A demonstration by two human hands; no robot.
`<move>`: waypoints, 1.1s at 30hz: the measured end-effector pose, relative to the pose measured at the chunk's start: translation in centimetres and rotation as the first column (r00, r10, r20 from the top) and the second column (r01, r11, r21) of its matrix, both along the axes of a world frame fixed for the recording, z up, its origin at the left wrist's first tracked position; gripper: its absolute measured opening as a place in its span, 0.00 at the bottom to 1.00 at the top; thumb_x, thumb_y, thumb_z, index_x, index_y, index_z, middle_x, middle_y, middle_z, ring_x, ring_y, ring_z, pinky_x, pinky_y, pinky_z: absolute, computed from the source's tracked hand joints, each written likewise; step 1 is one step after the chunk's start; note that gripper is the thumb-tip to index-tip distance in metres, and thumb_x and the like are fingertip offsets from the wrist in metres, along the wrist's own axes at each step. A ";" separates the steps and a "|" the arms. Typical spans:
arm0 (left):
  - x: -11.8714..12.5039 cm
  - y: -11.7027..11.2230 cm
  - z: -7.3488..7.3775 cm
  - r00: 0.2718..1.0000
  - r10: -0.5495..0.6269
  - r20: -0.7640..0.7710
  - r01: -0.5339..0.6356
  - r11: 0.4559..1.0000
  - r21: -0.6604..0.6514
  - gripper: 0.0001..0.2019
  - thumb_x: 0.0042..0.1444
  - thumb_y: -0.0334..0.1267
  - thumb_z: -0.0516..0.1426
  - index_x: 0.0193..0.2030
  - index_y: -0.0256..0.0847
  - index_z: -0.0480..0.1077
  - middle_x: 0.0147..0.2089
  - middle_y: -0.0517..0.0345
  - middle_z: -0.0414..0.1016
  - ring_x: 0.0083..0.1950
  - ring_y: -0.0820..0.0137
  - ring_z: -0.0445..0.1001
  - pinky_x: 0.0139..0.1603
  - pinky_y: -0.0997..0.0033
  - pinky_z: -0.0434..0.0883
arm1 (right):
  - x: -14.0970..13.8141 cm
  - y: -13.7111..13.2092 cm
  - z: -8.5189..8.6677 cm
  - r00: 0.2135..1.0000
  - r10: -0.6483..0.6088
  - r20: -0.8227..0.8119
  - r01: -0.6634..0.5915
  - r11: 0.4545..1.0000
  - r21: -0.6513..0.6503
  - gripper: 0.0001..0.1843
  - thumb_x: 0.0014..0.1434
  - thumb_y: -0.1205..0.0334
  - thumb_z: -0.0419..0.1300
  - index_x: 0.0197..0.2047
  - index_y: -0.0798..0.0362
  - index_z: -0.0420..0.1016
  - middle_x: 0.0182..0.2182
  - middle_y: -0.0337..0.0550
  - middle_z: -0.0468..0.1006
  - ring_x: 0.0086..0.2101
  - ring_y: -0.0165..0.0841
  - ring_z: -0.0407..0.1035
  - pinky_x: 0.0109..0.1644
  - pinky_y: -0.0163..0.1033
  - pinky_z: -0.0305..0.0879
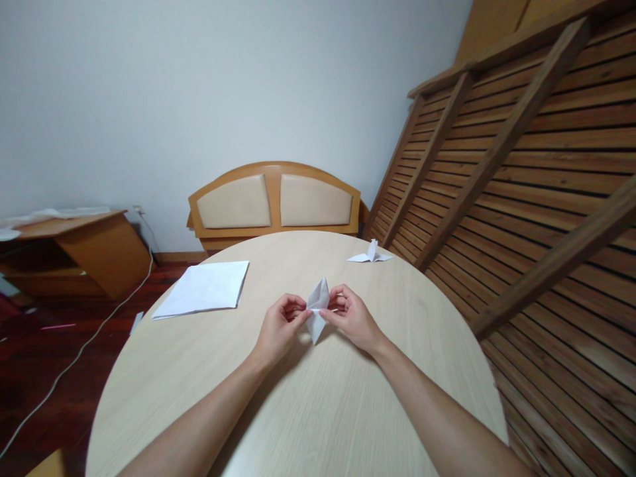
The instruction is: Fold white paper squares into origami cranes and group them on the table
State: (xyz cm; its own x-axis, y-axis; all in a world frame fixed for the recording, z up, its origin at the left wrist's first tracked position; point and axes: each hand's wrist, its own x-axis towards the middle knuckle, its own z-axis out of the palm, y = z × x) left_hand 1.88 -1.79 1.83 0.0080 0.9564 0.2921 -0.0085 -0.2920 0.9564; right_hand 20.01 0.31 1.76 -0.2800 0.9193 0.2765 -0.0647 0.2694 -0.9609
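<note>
A small folded white paper piece [317, 306], pointed at top and bottom, is held upright above the round light-wood table [278, 404]. My left hand [279, 327] pinches its left side with curled fingers. My right hand [350, 317] pinches its right side in the same way. Both hands hover near the middle of the table, just above its surface.
A stack of white paper sheets [205, 289] lies at the table's far left. A finished folded paper figure [370, 253] sits at the far right edge. A wooden headboard [274, 199] leans on the wall behind, slatted wooden panels [521, 192] stand to the right, and a low cabinet [74, 252] with a white cable is left.
</note>
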 end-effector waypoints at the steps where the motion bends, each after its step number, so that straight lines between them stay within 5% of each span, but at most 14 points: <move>1: 0.0 -0.1 0.1 1.000 0.004 0.000 -0.004 1.000 -0.003 0.18 0.46 0.48 0.68 0.36 0.38 0.71 0.33 0.57 0.77 0.34 0.69 0.77 0.35 0.71 0.73 | 0.0 0.0 0.0 1.000 0.001 -0.010 -0.001 1.000 -0.013 0.23 0.50 0.54 0.71 0.40 0.49 0.63 0.33 0.38 0.78 0.32 0.32 0.74 0.38 0.38 0.69; 13: 0.3 0.1 -0.3 0.987 -0.057 0.149 0.066 0.996 -0.054 0.22 0.45 0.45 0.69 0.40 0.39 0.67 0.31 0.58 0.77 0.32 0.72 0.76 0.36 0.73 0.72 | -0.2 0.1 0.2 1.000 -0.010 -0.021 0.009 1.000 -0.022 0.27 0.48 0.56 0.72 0.44 0.48 0.60 0.31 0.36 0.78 0.30 0.31 0.74 0.37 0.38 0.69; 23: 0.1 -0.2 -0.1 1.000 0.006 0.001 -0.006 0.995 0.100 0.13 0.52 0.42 0.65 0.38 0.39 0.69 0.38 0.57 0.75 0.40 0.68 0.78 0.42 0.68 0.75 | -0.4 -0.3 0.3 0.999 -0.049 -0.015 0.050 0.987 0.156 0.19 0.53 0.57 0.69 0.43 0.48 0.65 0.37 0.40 0.78 0.39 0.34 0.75 0.44 0.41 0.72; 33: -0.3 -0.7 -0.1 0.992 -0.016 -0.126 0.052 0.956 0.288 0.04 0.59 0.35 0.60 0.41 0.39 0.73 0.45 0.52 0.78 0.47 0.67 0.78 0.51 0.65 0.75 | 0.0 -0.2 0.3 0.998 0.005 0.062 -0.021 0.964 0.263 0.09 0.55 0.62 0.67 0.41 0.50 0.78 0.44 0.44 0.80 0.45 0.37 0.75 0.50 0.44 0.71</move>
